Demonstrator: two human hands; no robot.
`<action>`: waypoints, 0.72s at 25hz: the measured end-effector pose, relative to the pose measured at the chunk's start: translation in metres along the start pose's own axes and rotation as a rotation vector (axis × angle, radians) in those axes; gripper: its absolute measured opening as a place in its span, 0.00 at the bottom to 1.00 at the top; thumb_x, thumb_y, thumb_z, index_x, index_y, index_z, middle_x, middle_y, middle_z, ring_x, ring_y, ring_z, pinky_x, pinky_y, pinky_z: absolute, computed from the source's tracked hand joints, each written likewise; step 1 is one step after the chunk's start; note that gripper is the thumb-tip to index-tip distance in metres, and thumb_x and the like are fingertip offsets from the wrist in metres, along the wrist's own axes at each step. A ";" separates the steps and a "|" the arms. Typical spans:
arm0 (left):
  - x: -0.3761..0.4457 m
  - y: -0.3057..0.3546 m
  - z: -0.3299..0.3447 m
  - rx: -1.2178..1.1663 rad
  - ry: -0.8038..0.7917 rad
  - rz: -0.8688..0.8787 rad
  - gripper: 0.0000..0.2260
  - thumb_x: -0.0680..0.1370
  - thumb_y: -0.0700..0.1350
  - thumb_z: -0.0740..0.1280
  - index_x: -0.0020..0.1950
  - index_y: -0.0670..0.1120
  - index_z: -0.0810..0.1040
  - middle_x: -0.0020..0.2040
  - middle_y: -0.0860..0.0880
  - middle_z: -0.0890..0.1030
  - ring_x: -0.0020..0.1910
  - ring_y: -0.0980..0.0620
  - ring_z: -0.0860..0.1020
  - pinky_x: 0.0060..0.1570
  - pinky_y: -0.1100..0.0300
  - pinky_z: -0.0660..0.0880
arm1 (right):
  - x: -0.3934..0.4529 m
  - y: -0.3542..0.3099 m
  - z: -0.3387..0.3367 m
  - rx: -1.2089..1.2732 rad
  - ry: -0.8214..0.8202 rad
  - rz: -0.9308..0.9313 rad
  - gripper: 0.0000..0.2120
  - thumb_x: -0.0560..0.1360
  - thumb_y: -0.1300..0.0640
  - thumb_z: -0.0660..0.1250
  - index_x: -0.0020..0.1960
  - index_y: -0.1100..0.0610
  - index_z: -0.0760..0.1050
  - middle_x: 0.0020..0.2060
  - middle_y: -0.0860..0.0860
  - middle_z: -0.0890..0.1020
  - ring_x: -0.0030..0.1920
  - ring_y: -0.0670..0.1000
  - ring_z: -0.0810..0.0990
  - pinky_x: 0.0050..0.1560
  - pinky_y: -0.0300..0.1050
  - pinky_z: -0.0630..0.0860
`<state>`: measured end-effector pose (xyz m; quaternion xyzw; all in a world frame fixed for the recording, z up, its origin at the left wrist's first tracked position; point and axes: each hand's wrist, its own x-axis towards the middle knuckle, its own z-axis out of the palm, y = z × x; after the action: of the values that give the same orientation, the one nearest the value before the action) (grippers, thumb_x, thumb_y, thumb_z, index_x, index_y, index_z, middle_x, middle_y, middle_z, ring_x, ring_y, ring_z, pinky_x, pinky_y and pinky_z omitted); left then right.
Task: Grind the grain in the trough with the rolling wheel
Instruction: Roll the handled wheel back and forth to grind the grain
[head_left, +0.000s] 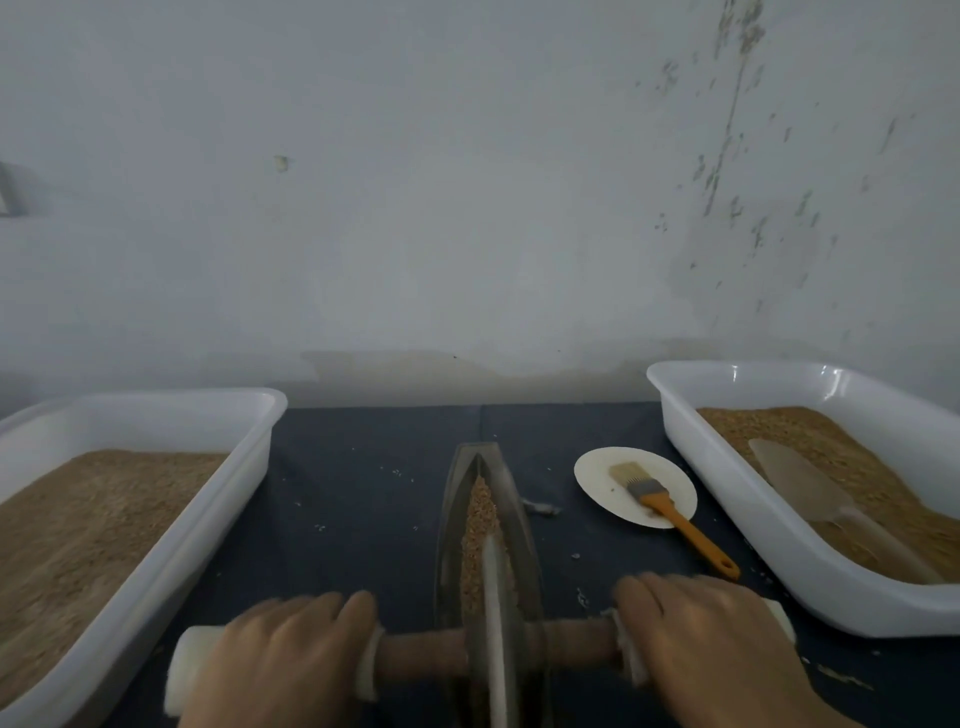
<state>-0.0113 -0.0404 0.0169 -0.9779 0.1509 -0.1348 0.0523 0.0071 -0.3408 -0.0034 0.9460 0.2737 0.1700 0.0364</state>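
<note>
Left hand (283, 657) wraps the white-padded left end of the axle (421, 659), fingers curled over the top. Right hand (711, 642) does the same on the right end, curled round the padding. Both are a bit motion-blurred from where I watch.

Wheel (493, 631) stands upright on edge between my hands, sitting in the near end of the trough (451, 519). The trough is narrow and boat-shaped, running away from me on the dark cloth (358, 499). Grain (480, 512) fills the channel ahead of the wheel, up to near the far tip. A few loose grains lie scattered on the cloth.

Right of the trough: paper plate (597, 475) with an orange-handled brush (670, 512) lying across it, handle sticking off the near edge. Further right, a white tub (737, 514) of grain with a clear scoop (815, 488) lying in it. Far left, a second white tub (218, 499), also holding grain. Scuffed pale wall (467, 182) behind.
</note>
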 end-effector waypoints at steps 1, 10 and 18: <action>0.001 -0.002 0.004 -0.003 -0.091 -0.043 0.10 0.72 0.61 0.63 0.40 0.60 0.64 0.37 0.61 0.69 0.36 0.65 0.68 0.33 0.67 0.57 | 0.003 0.001 0.001 0.001 -0.095 0.030 0.17 0.56 0.52 0.77 0.40 0.50 0.74 0.31 0.48 0.78 0.28 0.46 0.76 0.29 0.41 0.72; 0.113 -0.020 0.033 0.056 0.039 -0.140 0.08 0.76 0.52 0.65 0.43 0.54 0.66 0.40 0.55 0.76 0.38 0.54 0.75 0.41 0.57 0.72 | 0.101 0.024 0.021 -0.142 -0.076 0.270 0.09 0.77 0.55 0.64 0.55 0.54 0.68 0.43 0.50 0.79 0.40 0.51 0.78 0.37 0.43 0.68; -0.018 -0.003 0.020 -0.055 0.235 0.070 0.14 0.56 0.54 0.71 0.31 0.55 0.65 0.25 0.57 0.66 0.22 0.59 0.69 0.30 0.69 0.45 | -0.001 -0.006 -0.005 -0.062 0.101 -0.014 0.22 0.42 0.58 0.78 0.31 0.51 0.71 0.22 0.47 0.72 0.19 0.47 0.69 0.22 0.39 0.61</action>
<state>-0.0215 -0.0309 -0.0063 -0.9506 0.1935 -0.2425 0.0118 0.0020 -0.3363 0.0000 0.9326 0.2766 0.2257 0.0528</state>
